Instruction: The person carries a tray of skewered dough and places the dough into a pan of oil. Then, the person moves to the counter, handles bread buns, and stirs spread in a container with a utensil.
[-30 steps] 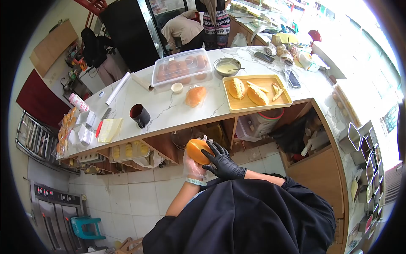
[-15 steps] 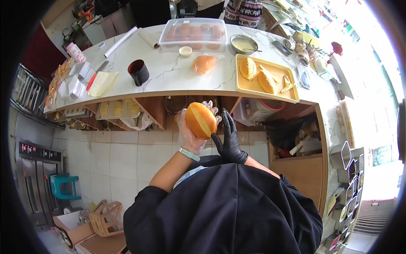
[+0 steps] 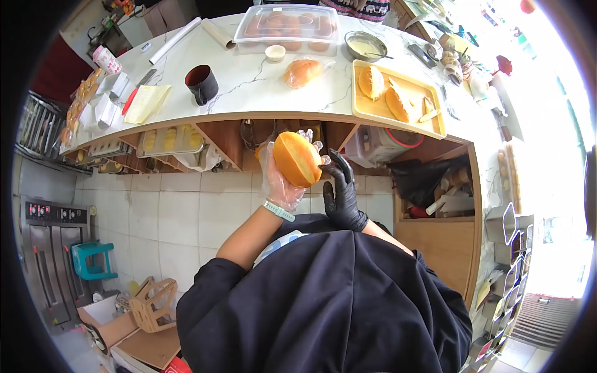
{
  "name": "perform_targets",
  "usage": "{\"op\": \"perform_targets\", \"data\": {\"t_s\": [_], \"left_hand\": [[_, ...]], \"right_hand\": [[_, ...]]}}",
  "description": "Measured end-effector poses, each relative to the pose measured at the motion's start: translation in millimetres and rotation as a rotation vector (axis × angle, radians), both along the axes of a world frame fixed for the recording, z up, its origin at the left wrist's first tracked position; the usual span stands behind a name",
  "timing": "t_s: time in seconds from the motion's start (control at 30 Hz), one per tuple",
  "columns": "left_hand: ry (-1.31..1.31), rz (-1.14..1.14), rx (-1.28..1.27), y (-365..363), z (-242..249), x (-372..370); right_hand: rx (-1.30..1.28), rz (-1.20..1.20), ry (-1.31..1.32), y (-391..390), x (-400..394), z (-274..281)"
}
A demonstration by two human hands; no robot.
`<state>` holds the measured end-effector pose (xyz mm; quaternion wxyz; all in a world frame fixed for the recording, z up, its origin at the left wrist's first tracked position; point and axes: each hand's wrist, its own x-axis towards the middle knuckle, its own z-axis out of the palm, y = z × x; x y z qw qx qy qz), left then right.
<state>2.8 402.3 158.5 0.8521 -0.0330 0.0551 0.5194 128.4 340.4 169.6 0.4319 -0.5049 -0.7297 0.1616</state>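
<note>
A golden oval bread roll [image 3: 297,160] rests in my left hand [image 3: 281,188], which wears a clear plastic glove and has its fingers round the roll's far side. My right hand [image 3: 343,196], in a black glove, is just right of the roll with its thumb and fingers apart. Its fingertips come close to the left hand's gloved fingertips; whether they touch is unclear. Beyond the hands, a yellow tray [image 3: 401,126] on the counter holds filled rolls and bread pieces. A wrapped roll [image 3: 303,73] lies to the tray's left.
The marble counter [image 3: 249,93] bears a black mug [image 3: 201,85], a lidded plastic box [image 3: 287,30], a small white bowl [image 3: 275,53] and a metal bowl of cream [image 3: 365,46]. Open shelves run below its edge. A teal stool [image 3: 93,260] stands at left.
My right hand has shifted slightly right and its thumb has come away from the roll. The roll and left hand appear slightly higher in view. The counter has also shifted upward with the camera.
</note>
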Motion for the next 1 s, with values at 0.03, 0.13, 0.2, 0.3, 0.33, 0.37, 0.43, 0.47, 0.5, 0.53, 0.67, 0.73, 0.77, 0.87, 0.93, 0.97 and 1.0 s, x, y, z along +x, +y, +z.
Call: {"op": "perform_targets", "data": {"t_s": [0.03, 0.13, 0.2, 0.3, 0.33, 0.37, 0.43, 0.47, 0.5, 0.53, 0.67, 0.73, 0.77, 0.87, 0.93, 0.97, 1.0], "left_hand": [[0.006, 0.003, -0.001, 0.0, 0.1, -0.6], [0.060, 0.014, 0.019, -0.7, -0.9, -6.8], [0.035, 0.017, 0.051, 1.2, -11.3, -10.6], [0.025, 0.034, 0.020, -1.0, -18.0, -16.8], [0.027, 0.045, 0.000, -1.6, -17.1, -19.3], [0.027, 0.056, -0.003, -1.5, -18.4, -21.6], [0.028, 0.080, -0.005, -1.4, -21.3, -27.3], [0.029, 0.092, -0.014, -2.4, -21.6, -30.3], [0.030, 0.102, -0.023, -3.9, -21.7, -33.3], [0.031, 0.113, -0.031, -5.6, -21.8, -36.1], [0.039, 0.131, -0.011, -10.7, -19.0, -49.5], [0.032, 0.158, -0.013, -12.8, -11.4, -52.5], [0.014, 0.163, 0.005, -14.0, -12.0, -55.7], [0.064, 0.206, 0.039, -19.1, -8.6, -65.1], [0.092, 0.231, 0.054, -21.1, -14.5, -71.9], [0.143, 0.264, 0.066, -20.8, -21.0, -72.7], [0.192, 0.285, 0.088, -18.9, -26.9, -72.4]], "right_hand": [[-0.005, 0.018, -0.041, 0.7, -0.4, -1.6], [-0.030, 0.044, -0.139, 3.2, -4.5, -6.0], [-0.068, 0.042, -0.176, 2.6, -9.4, -6.8], [-0.081, 0.068, -0.186, 3.3, -14.7, -6.7], [-0.083, 0.079, -0.191, 4.1, -16.8, -7.2], [-0.088, 0.088, -0.196, 4.9, -18.9, -7.7], [-0.094, 0.107, -0.206, 6.9, -24.1, -8.4], [-0.097, 0.122, -0.208, 7.7, -26.4, -9.1], [-0.102, 0.137, -0.210, 8.4, -28.3, -10.0], [-0.106, 0.151, -0.212, 9.0, -30.2, -11.1], [-0.093, 0.212, -0.194, 16.1, -40.3, -16.3], [-0.091, 0.242, -0.175, 18.1, -45.9, -17.4], [-0.098, 0.257, -0.177, 19.2, -49.1, -16.8], [-0.101, 0.306, -0.156, 22.7, -58.2, -16.1], [-0.119, 0.339, -0.140, 23.0, -62.6, -20.5], [-0.111, 0.341, -0.135, 23.2, -63.4, -23.2], [-0.097, 0.329, -0.128, 24.7, -63.3, -26.4]]}}
